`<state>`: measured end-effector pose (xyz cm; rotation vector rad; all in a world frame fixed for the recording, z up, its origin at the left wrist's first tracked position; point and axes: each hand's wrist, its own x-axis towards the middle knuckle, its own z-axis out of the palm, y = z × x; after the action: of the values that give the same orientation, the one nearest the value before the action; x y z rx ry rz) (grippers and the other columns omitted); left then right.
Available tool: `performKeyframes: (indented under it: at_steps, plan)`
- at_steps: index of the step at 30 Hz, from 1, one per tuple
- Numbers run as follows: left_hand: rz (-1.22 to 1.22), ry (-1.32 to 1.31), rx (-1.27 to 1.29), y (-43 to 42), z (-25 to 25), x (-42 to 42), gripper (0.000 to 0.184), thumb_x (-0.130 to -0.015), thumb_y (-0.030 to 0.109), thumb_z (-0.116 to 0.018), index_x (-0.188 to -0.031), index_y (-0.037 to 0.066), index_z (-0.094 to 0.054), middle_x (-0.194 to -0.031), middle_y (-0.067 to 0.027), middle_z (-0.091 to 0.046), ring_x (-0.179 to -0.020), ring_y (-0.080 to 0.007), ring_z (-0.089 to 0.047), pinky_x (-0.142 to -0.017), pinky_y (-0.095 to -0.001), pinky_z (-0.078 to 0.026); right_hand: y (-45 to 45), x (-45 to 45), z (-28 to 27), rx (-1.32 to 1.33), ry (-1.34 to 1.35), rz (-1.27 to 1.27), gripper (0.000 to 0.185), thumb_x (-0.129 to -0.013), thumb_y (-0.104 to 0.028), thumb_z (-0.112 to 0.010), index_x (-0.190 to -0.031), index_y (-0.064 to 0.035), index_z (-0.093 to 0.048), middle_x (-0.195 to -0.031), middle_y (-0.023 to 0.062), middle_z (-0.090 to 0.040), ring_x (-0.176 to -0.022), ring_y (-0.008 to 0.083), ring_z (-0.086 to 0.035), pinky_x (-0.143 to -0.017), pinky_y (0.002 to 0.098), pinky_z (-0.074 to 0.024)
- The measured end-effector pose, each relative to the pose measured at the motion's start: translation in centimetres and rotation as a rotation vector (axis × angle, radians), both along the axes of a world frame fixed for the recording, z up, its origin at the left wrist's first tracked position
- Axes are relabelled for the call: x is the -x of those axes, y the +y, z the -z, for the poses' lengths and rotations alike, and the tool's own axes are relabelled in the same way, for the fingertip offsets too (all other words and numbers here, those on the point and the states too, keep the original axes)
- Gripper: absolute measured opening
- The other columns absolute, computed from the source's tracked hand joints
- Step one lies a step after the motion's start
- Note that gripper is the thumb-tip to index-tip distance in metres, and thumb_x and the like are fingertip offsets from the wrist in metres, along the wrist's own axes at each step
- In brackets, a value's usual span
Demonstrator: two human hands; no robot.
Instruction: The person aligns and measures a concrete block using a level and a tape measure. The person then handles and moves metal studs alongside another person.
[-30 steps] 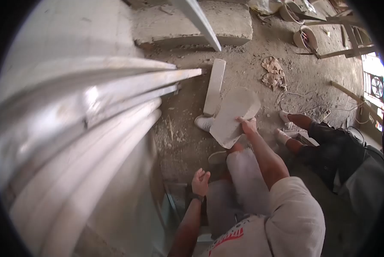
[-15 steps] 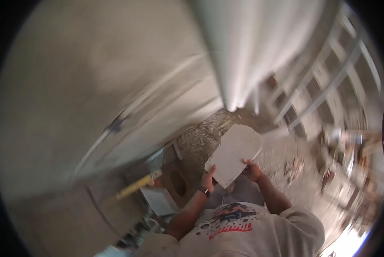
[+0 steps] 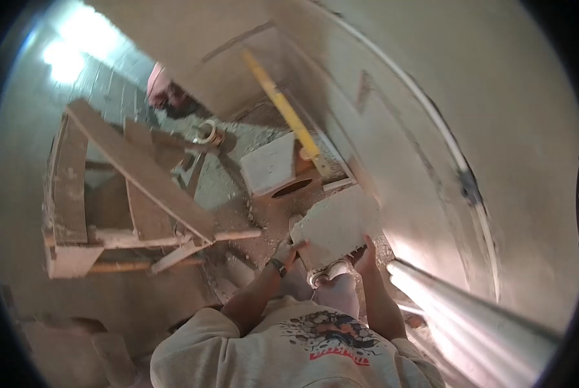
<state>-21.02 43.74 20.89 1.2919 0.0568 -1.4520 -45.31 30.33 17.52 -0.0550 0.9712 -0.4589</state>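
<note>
A flat, pale grey slab [image 3: 342, 223] with one rough, broken edge is held in front of my legs, between both hands. My left hand [image 3: 288, 252], with a dark watch at the wrist, grips its near left side with the thumb on top. On the right side, my right hand [image 3: 365, 256] is closed on the slab's edge. The fingers under the slab are hidden. Just beyond it stands a brown box [image 3: 278, 205] with an oval hole, and a light board [image 3: 270, 163] lies against it.
A yellow spirit level [image 3: 283, 107] leans by the wall behind the box. At the left is a rough wooden trestle [image 3: 141, 181]. White pipes [image 3: 464, 317] lie along the right wall. A round container [image 3: 209, 133] sits on the rubble-strewn floor. Farther back is a pink shape I cannot make out.
My view has swung round: the box, level and trestle are now ahead, and the pipes are at the lower right. Both hands still hold the slab.
</note>
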Motion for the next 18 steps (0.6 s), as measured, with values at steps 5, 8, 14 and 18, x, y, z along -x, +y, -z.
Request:
performKeyframes:
  at_steps: [5,8,14,18]
  plan:
    - [-0.196,-0.098,0.11,0.1,1.7,-9.9,0.065,-0.08,0.013,-0.077,-0.137,0.006,-0.046,-0.133,-0.0077,-0.053,-0.119,-0.0236,-0.053,-0.101,-0.0397,-0.044,-2.7,-13.0,1.9,0.06,0.042,-0.151,0.062,-0.085,-0.046,-0.068,-0.136,-0.0175,-0.047,-0.126,0.0063,-0.056,-0.112,0.0244,-0.057,-0.086,0.0444,-0.0511]
    - [-0.268,-0.135,0.161,0.6,4.8,-16.5,0.066,-0.081,0.012,-0.077,-0.138,0.006,-0.045,-0.132,-0.008,-0.054,-0.119,-0.0237,-0.053,-0.1,-0.0396,-0.044,-4.2,-20.3,1.5,0.119,0.004,-0.222,0.062,-0.086,-0.046,-0.069,-0.137,-0.0197,-0.046,-0.126,0.0043,-0.056,-0.111,0.0249,-0.058,-0.088,0.044,-0.0508]
    - [-0.329,0.021,0.102,-2.6,8.2,-30.0,0.066,-0.082,0.016,-0.076,-0.139,0.005,-0.044,-0.131,-0.009,-0.055,-0.119,-0.0236,-0.054,-0.1,-0.0395,-0.044,-7.9,-33.9,3.2,0.108,0.183,-0.347,0.059,-0.087,-0.046,-0.068,-0.135,-0.0193,-0.047,-0.122,0.0035,-0.056,-0.103,0.0224,-0.058,-0.083,0.0409,-0.0516]
    - [-0.15,-0.009,-0.04,-4.5,11.4,-35.6,0.069,-0.081,0.03,-0.076,-0.138,0.005,-0.045,-0.131,-0.0092,-0.055,-0.119,-0.024,-0.053,-0.1,-0.0407,-0.044,-10.2,-36.8,5.4,0.168,0.507,-0.611,0.058,-0.089,-0.043,-0.068,-0.134,-0.0144,-0.047,-0.118,0.0046,-0.055,-0.098,0.0198,-0.057,-0.079,0.0382,-0.0508]
